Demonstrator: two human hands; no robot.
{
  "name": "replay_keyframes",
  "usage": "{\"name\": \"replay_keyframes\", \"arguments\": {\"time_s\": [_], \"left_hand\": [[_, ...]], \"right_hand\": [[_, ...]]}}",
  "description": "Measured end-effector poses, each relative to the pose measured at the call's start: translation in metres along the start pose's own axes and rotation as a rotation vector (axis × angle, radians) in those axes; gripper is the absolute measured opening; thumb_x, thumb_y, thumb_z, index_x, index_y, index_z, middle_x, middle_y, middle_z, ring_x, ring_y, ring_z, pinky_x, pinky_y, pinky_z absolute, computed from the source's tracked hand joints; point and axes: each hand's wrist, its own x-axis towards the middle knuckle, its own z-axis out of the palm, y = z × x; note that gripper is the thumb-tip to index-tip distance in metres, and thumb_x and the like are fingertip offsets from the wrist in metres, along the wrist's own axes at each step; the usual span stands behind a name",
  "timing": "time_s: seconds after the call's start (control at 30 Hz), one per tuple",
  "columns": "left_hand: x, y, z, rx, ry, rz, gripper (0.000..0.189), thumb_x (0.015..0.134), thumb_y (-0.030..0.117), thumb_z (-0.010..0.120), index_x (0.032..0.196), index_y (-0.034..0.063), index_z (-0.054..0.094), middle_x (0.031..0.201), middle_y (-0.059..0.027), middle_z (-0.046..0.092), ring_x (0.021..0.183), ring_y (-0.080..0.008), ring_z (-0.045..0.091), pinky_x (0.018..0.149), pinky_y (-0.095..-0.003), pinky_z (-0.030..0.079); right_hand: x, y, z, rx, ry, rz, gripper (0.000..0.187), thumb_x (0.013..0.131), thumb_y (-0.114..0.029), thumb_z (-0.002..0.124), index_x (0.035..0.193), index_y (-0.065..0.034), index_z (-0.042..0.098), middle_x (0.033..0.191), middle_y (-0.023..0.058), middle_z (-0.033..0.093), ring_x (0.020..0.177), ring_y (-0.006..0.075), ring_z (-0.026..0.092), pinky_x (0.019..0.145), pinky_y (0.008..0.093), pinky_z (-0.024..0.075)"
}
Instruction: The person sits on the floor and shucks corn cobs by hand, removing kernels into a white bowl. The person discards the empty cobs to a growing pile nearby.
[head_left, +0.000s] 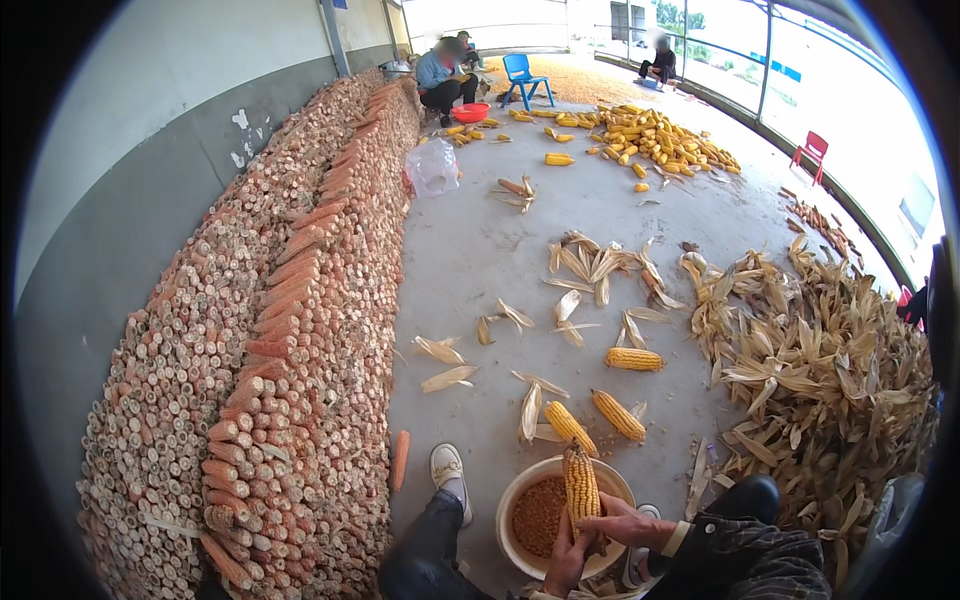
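Observation:
An ear of yellow corn (581, 484) stands nearly upright between my two hands, over a round pale basin (512, 504). My left hand (564, 559) grips its lower part from the left. My right hand (626, 523) closes on the same ear from the right, near its lower end. Loose kernels (540, 517) cover the bottom of the basin. Just beyond the rim lie two more ears, one leaning close to the basin (570, 427) and one to its right (619, 415). Another ear (635, 359) rests farther off on the floor.
Stacked bare cobs (322, 375) line the wall at left. Dry husks (825, 360) are heaped at right. A heap of corn ears (652, 139), a blue chair (525, 77), a red basin (471, 113) and several seated people are farther off. A single cob (401, 460) lies near my shoe.

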Motion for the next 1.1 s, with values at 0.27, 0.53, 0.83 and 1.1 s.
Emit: {"name": "replay_keyframes", "arguments": {"time_s": [0.27, 0.53, 0.83, 1.1], "left_hand": [[0.003, -0.007, -0.014, 0.079, -0.082, -0.062, 0.058, 0.103, 0.021, 0.053, 0.153, 0.0114, 0.024, 0.138, -0.0081, 0.047, 0.120, -0.0191, 0.054, 0.095, -0.0317, 0.050], [-0.004, -0.001, -0.001, -0.005, -0.021, 0.000, 0.061, 0.102, 0.012, 0.051, 0.155, 0.0111, 0.020, 0.143, -0.0103, 0.044, 0.124, -0.0213, 0.053, 0.100, -0.0342, 0.049], [-0.007, 0.003, 0.025, -0.172, 0.054, 0.029, 0.060, 0.091, 0.005, 0.047, 0.149, 0.0099, 0.031, 0.130, -0.0091, 0.052, 0.118, -0.0191, 0.056, 0.095, -0.0313, 0.051], [-0.013, -0.006, 0.039, -0.294, 0.145, 0.058, 0.044, 0.096, 0.025, 0.048, 0.136, 0.0075, 0.047, 0.124, -0.0093, 0.058, 0.104, -0.0173, 0.062, 0.092, -0.0352, 0.051]], "right_hand": [[-0.002, -0.006, -0.008, 0.007, -0.077, 0.056, 0.043, 0.092, -0.018, 0.069, 0.128, -0.0026, 0.049, 0.100, 0.0036, 0.061, 0.082, 0.0104, 0.059, 0.069, 0.0252, 0.0508], [-0.003, -0.011, -0.005, 0.059, -0.125, 0.041, 0.046, 0.090, -0.013, 0.069, 0.130, -0.0033, 0.049, 0.105, 0.0032, 0.061, 0.091, 0.0114, 0.059, 0.076, 0.0261, 0.0515], [-0.004, 0.024, -0.015, 0.394, -0.120, 0.073, 0.049, 0.095, -0.020, 0.065, 0.135, -0.0001, 0.045, 0.121, 0.0080, 0.058, 0.109, 0.0144, 0.057, 0.096, 0.0295, 0.0478], [-0.023, 0.021, -0.021, 0.230, -0.165, -0.058, 0.049, 0.095, -0.016, 0.065, 0.136, 0.0016, 0.045, 0.123, 0.0074, 0.058, 0.113, 0.0162, 0.056, 0.101, 0.0317, 0.0446]]}}
